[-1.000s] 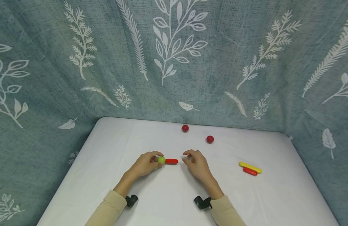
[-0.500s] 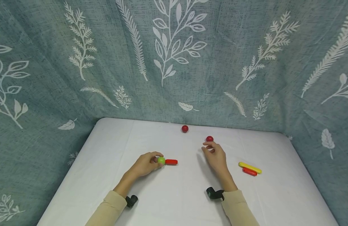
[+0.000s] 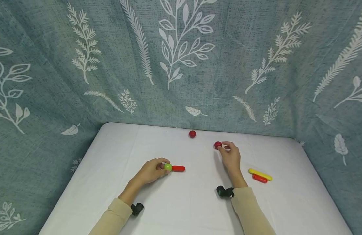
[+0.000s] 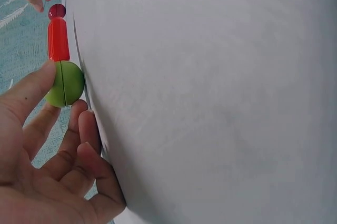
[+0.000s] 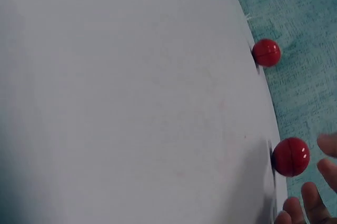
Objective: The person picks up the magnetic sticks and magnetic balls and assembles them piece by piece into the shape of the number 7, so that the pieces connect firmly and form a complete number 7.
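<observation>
My left hand pinches a green ball between thumb and fingers, low over the white table. From the ball a short red stick points right; the two look joined end to end. Farther back on the right, my right hand reaches around the near side of a red ball. In the right wrist view that same red ball sits on the table with a small gap between it and the fingertips. Behind it to the left lies another red ball.
A yellow stick and a second red stick lie side by side on the right of the white table. A teal leaf-patterned curtain hangs along the table's back edge. Each wrist carries a small black camera.
My right hand has moved away from the red stick, to the right and back, and now has its fingers beside the nearer red ball. My left hand has stayed in place with the green ball.
</observation>
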### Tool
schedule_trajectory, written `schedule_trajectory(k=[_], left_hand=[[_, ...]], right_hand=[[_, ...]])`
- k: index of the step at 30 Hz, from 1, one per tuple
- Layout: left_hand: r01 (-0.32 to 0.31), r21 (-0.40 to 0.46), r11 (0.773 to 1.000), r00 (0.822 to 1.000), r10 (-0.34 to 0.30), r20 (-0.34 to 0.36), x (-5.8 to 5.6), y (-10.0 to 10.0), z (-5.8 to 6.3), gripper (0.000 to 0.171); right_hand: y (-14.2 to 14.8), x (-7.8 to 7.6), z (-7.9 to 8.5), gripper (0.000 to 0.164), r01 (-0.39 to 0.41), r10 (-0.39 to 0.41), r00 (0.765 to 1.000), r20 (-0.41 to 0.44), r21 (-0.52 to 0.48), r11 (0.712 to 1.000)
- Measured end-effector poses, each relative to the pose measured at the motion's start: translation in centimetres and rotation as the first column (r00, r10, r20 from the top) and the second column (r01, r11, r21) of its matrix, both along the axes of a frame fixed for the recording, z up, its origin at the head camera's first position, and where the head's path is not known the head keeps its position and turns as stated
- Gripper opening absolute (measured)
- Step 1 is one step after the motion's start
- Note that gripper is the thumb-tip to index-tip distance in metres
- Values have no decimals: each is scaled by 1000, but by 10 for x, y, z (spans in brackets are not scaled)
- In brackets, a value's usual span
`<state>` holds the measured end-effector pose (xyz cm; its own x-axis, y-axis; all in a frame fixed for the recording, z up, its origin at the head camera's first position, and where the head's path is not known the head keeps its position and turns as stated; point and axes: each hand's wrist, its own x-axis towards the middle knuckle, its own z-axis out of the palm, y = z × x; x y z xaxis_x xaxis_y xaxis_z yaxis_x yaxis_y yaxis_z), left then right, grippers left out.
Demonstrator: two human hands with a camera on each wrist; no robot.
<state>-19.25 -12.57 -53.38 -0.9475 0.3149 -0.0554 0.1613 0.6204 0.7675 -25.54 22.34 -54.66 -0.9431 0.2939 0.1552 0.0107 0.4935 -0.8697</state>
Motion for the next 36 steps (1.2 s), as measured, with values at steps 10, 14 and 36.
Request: schedule_trajectory(k=[10,14,36], left_hand=[[8,5,1000,1000,-8,-1,-1,-1,-2,32],[9,12,1000,1000,-10,11,0,-1,-1,32],[2,4,1000,1000,-2,18,-1,0,2,33]], right_hand=[[2,-16,-4,46,-37,35,991,132,14,999],[1,-19,-8,45,-29,19,988,153,68,997],[2,-16,2,42,-58,46,991,126,97,994]])
